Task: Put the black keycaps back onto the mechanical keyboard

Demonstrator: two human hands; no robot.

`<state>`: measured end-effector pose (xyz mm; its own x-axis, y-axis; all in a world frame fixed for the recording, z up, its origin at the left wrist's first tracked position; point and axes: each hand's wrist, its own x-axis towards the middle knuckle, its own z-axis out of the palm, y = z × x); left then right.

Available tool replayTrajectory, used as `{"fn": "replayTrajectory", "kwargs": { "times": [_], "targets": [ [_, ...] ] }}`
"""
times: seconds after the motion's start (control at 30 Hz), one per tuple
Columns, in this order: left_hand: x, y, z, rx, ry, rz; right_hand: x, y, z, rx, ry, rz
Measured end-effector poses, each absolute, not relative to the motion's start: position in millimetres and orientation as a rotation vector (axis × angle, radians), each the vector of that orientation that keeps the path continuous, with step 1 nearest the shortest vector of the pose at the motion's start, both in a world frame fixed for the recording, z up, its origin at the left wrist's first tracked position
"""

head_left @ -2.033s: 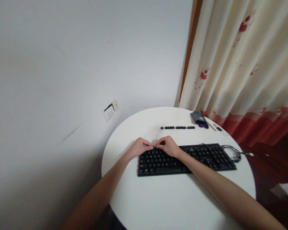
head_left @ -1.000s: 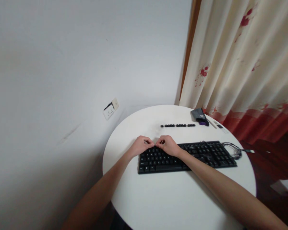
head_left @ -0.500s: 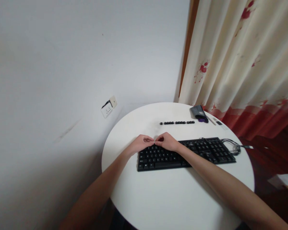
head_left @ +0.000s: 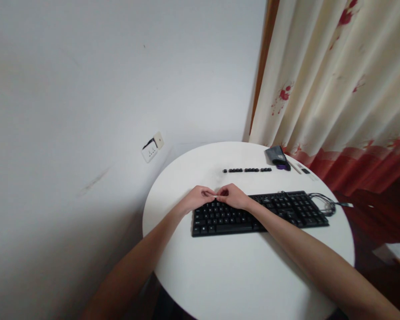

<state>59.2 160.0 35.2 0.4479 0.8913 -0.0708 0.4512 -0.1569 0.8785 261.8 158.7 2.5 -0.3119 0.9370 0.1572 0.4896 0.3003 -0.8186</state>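
Observation:
A black keyboard [head_left: 233, 226] lies on the round white table [head_left: 220, 271]. My left hand [head_left: 200, 197] is over its upper left corner, with thumb and fingers pinched together. My right hand [head_left: 232, 197] bends in from the other side, also in a pinch. The fingertips of both hands meet above the top row of keys. A tiny pale spot shows between them, too small to name. Behind the hands, several loose black keycaps [head_left: 251, 170] stand in a row on the table.
At the back right lie a dark grey pouch [head_left: 276, 155] and a pale stick-like item [head_left: 294, 167]. A coiled black cable [head_left: 327, 205] sits at the keyboard's right end. The wall with a socket [head_left: 150, 152] borders the left; a curtain [head_left: 320, 89] hangs behind.
Both hands keep their pinch at nearly the same spot over the keyboard. The view has shifted very slightly; nothing else has visibly moved.

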Motion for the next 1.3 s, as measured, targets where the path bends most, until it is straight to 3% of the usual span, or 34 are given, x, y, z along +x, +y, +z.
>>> {"fn": "replayTrajectory", "kwargs": {
  "times": [0.83, 1.03, 1.3],
  "targets": [
    [59, 176, 18, 1.900, 1.179, 0.762, 261, 154, 20, -1.401, -2.026, 0.660],
    [62, 217, 26, 1.994, 1.288, 0.752, 293, 183, 42, -1.759, -2.011, 0.244],
    [114, 272, 33, 2.224, 1.445, 0.689, 312, 238, 49, -1.882, -2.098, 0.016]
  ]
}}
